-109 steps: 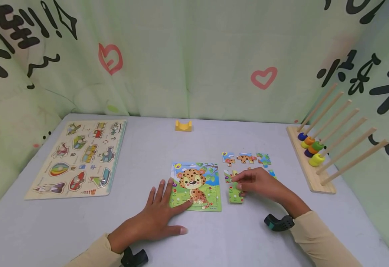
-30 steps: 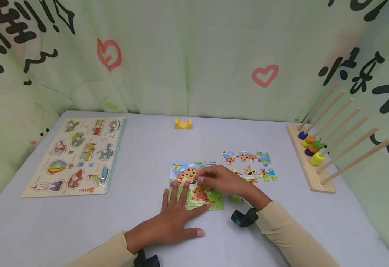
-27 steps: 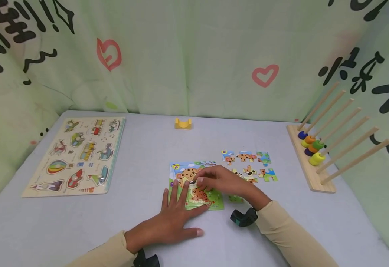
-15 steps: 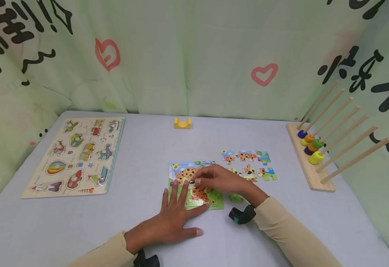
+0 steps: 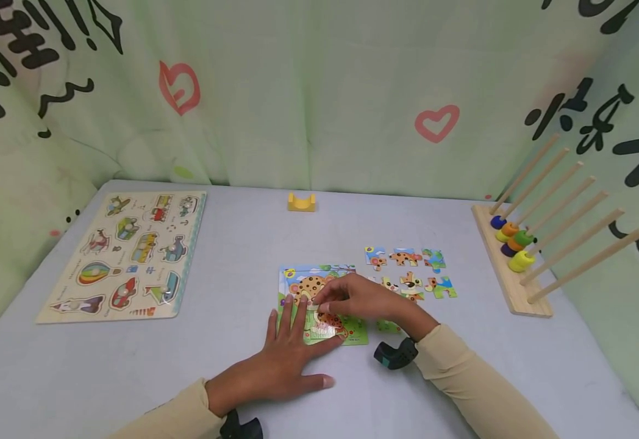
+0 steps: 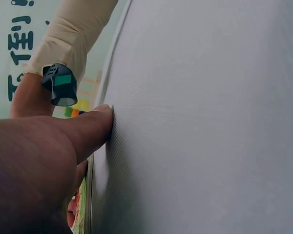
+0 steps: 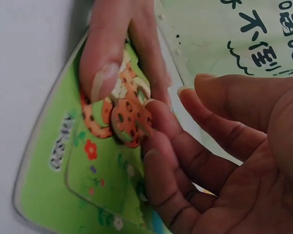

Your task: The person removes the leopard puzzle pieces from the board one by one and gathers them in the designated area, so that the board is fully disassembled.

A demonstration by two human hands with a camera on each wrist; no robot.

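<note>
A puzzle board (image 5: 359,332) with a spotted leopard picture lies near the table's middle. My left hand (image 5: 289,366) rests spread across its lower left, fingers on the picture and thumb on the cloth. My right hand (image 5: 360,299) is over the board's middle with bent fingers. In the right wrist view, two fingertips of the right hand (image 7: 234,151) are at the orange spotted part of the board; thumb and forefinger stay close together above it. Whether a thin piece lies between the fingers is hidden. Loose puzzle pieces (image 5: 405,257) lie in rows right of the board, partly behind the right hand.
A large wooden vehicle puzzle (image 5: 144,247) lies at the left. A yellow U-shaped block (image 5: 301,202) stands at the far edge. On the right is a wooden peg stand (image 5: 511,268) with coloured rings on its base. Printed curtains hang around the table.
Since the oldest frame my right hand has gone left from the loose pieces to the board, and my left hand has moved further onto it. Lately the right fingertips have shifted slightly left and down.
</note>
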